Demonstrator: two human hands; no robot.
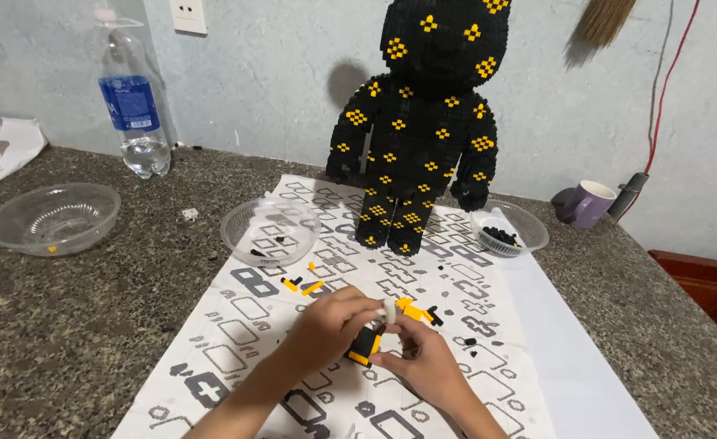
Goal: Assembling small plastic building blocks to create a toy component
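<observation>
- Your left hand (330, 321) and right hand (423, 358) sit closest to you, both pinched narrow around a small black-and-yellow brick piece (365, 345), fingertips meeting over it. Left hand also has a little white bit at its fingertips, can't tell what it is.
- That piece is held just above the printed sheet (249, 309), right in front of the big black brick bear (423, 122) and well short of its feet.
- Between the bear and your hands there's a yellow brick strip (414, 309) and a couple of loose yellow-black bits (303, 285) lying on the sheet.
- Just left of the bear's feet sits a clear bowl (271, 230) with a few dark bits in it.
- Just right of the bear is a smaller clear bowl with black bricks (501, 236), and further right a purple mug (588, 203).
- Far left of the bear on the bench (66, 325): an empty-looking clear bowl (52, 217) and a water bottle (135, 106) behind it, against the wall.
</observation>
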